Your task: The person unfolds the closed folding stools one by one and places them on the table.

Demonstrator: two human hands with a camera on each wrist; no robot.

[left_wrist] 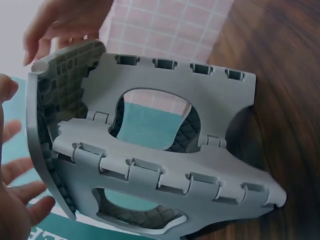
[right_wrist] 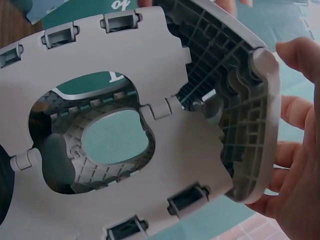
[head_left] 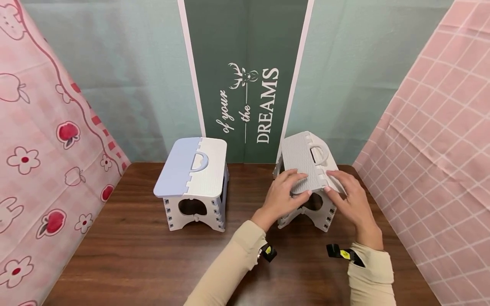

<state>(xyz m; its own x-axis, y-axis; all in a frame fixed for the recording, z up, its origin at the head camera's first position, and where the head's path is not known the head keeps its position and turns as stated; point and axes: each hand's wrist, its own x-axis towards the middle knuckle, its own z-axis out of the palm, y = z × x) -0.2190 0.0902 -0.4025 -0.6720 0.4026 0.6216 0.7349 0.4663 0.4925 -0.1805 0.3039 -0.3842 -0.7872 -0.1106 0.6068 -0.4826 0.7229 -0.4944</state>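
Note:
A grey folding step stool stands on the table in front of both hands. Its two seat halves slope down from the centre hinge, and the ribbed underside shows in the right wrist view. My left hand touches the left seat half near its front edge, fingers spread; in the left wrist view those fingers lie along the outer side. On the other half rests my right hand, its fingers loosely bent over the top. The stool's front leg panel has an oval opening and is slightly bent at its hinges.
Another folding stool, blue and white, stands unfolded to the left with its handle on top. Behind the wooden table hangs a green printed cloth. Pink patterned cloths flank the left and right sides.

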